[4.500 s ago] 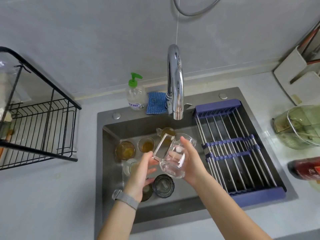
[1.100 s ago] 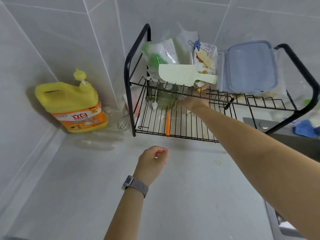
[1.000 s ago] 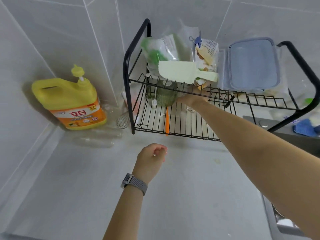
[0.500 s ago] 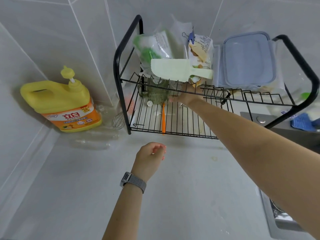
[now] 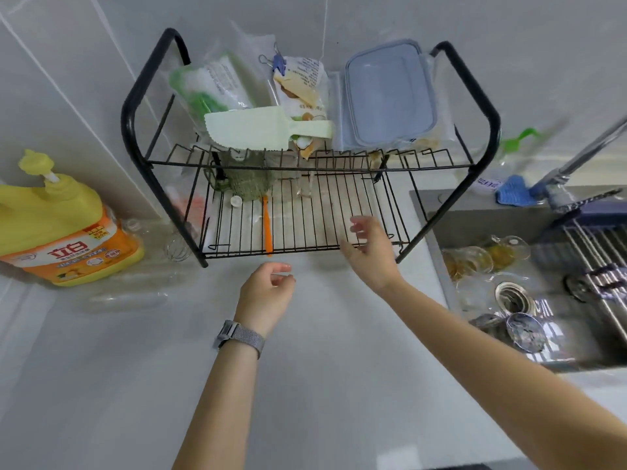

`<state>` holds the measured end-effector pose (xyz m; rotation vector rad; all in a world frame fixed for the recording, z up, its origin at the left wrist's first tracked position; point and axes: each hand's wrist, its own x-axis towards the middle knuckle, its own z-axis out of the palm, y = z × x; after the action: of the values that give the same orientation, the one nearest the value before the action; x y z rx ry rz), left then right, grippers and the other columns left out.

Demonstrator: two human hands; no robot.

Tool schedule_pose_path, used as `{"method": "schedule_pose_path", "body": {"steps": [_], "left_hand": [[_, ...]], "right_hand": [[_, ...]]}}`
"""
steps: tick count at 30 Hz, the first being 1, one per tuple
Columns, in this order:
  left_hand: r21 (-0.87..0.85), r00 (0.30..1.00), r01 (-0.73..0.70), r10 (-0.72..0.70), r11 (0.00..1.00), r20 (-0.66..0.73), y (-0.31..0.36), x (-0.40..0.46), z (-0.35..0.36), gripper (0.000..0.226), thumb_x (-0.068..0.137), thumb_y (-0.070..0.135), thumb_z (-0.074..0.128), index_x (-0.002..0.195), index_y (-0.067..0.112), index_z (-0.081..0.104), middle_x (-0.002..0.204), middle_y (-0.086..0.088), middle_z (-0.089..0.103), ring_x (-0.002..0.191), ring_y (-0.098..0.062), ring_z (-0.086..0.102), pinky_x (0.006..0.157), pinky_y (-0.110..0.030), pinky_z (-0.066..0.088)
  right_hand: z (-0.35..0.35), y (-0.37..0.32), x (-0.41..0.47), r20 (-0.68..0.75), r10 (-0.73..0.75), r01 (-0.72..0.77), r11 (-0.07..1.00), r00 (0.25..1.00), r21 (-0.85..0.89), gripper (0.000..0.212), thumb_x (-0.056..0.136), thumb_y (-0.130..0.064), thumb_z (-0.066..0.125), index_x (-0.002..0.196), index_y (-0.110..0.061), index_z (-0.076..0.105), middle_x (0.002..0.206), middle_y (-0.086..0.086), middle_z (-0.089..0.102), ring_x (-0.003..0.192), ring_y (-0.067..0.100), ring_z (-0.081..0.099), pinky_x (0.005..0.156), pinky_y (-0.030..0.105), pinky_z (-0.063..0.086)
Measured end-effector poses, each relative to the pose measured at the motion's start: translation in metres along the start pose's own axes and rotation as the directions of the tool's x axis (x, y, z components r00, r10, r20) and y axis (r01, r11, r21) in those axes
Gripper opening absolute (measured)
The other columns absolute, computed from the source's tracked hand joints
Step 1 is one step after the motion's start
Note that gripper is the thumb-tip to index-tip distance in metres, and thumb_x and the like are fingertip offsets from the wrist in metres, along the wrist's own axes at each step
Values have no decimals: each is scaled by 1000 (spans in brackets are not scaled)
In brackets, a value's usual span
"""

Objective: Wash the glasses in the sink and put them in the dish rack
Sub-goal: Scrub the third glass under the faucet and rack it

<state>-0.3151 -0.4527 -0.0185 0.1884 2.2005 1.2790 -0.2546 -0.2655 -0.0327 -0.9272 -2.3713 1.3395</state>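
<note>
The black wire dish rack (image 5: 339, 232) stands on the counter against the tiled wall. On its lower shelf a clear glass (image 5: 298, 179) stands beside a green glass (image 5: 249, 181). My right hand (image 5: 369, 252) hovers empty over the shelf's front edge, fingers spread, apart from the glasses. My left hand (image 5: 268, 293) hangs over the counter in front of the rack, fingers loosely curled, holding nothing. At the right the sink (image 5: 437, 245) holds several glasses, some with amber liquid (image 5: 475, 261).
A yellow detergent jug (image 5: 61, 232) stands left of the rack. An orange brush (image 5: 268, 225) lies on the lower shelf. Bags, a pale green scoop (image 5: 258, 128) and a lidded box (image 5: 390, 93) fill the upper shelf. The tap (image 5: 576, 161) and roll-up drainer (image 5: 597, 245) are far right.
My right hand let go of the clear glass deep in the lower shelf and drew back toward the front edge. The view swung right, bringing the sink into sight.
</note>
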Motion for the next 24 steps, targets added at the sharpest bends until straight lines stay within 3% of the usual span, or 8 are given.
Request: {"method": "schedule_pose_path", "body": {"steps": [7,12,17,20,24], "left_hand": [[158,984,-136,114,978,137,41,2,74,11,90,17,58,98,23,60,98,-3,69,93,-21,66,73,-27,49],[264,952,-245,181,933,245,74,-18,147,16,91,17,56,105,21,60,90,2,65,90,-18,64,77,-26,49],[293,938,-263,172,919,303,99,-39,225,15,91,17,57,104,21,63,93,1,67,91,-19,66,80,-27,51],[284,942,-254,170,924,289,113,-52,277,12,91,17,58,98,26,62,93,3,67,90,-16,66,81,-25,51],[264,954,-201,127,943,272,131,-68,347,11,92,17,59,99,24,63,94,2,67,91,-18,67,83,-26,52]], "right_hand": [[-79,62,-64,-118,156,-138,980,981,145,26,89,-6,62,108,-23,57,95,-9,59,88,10,60,67,8,46],[-150,104,-77,-183,242,-214,964,953,156,19,89,-9,63,101,-24,61,87,-8,63,76,6,59,65,15,49],[-240,151,-77,-150,270,-248,957,951,149,18,89,-13,65,100,-26,62,90,-5,65,77,6,60,62,11,48],[-294,183,-72,-122,306,-287,946,944,148,18,88,-11,64,104,-20,62,92,-2,64,81,12,59,70,18,48],[-349,225,-63,7,323,-323,946,946,6,17,87,-12,65,103,-18,62,95,-2,64,85,13,60,76,22,42]]}}
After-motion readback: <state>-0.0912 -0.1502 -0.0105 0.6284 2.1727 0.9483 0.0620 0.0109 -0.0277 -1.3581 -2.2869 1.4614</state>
